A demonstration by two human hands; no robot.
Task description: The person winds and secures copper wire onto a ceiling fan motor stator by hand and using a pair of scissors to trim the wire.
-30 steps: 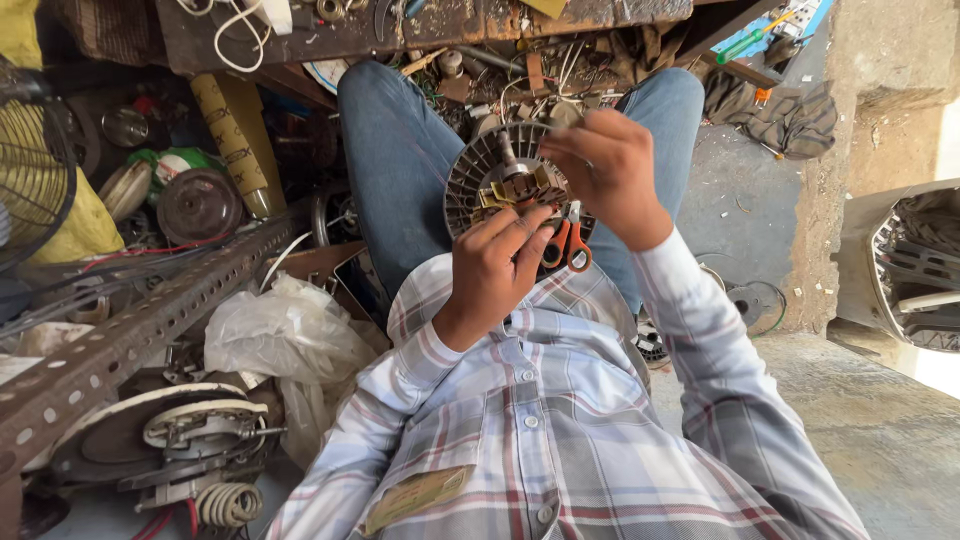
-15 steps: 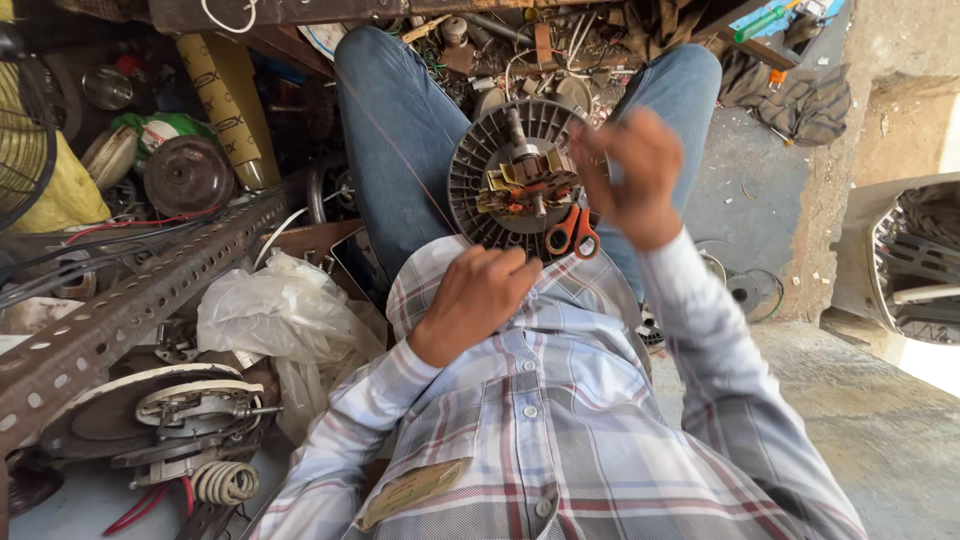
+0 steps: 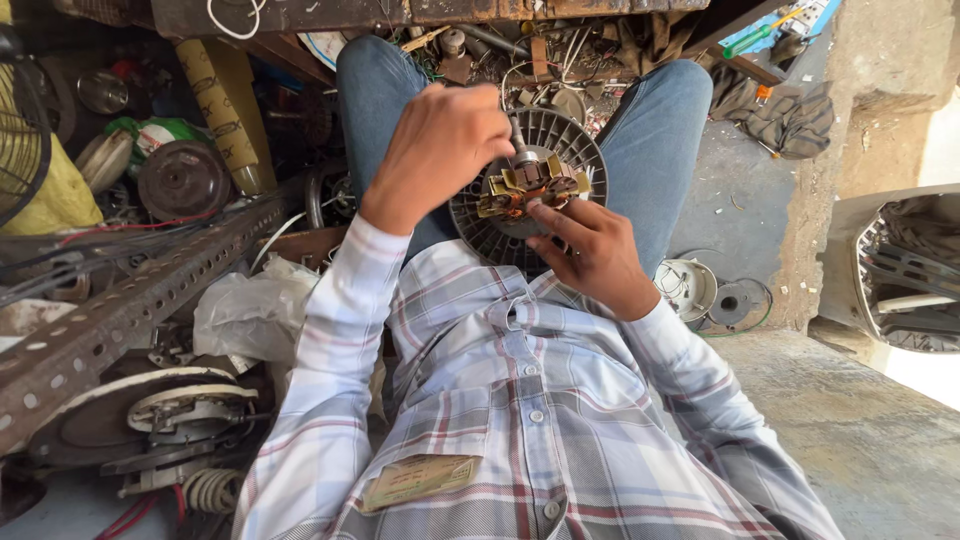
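Observation:
A round grey ribbed fan motor housing point(image 3: 572, 150) rests on my lap between my knees, with a copper-and-brass motor core point(image 3: 530, 186) at its centre. My left hand point(image 3: 440, 150) comes in from the upper left, its fingers pinched on the short shaft standing out of the core. Beneath the housing's lower right edge is my right hand point(image 3: 597, 255), fingers reaching up against the core and steadying the motor. The housing's lower part is hidden by that hand.
A perforated steel angle bar point(image 3: 120, 310) runs along my left, over a crumpled plastic bag point(image 3: 250, 305) and a motor plate with a coil point(image 3: 170, 415). A yellow roll point(image 3: 215, 100) and a rusty disc point(image 3: 185, 180) lie further back. Small white fan parts point(image 3: 685, 285) lie by a concrete wall point(image 3: 850, 200).
My left hand has moved from under the housing up to the shaft on top. The right hand dropped from the upper right edge to below it. The red-handled pliers are out of sight.

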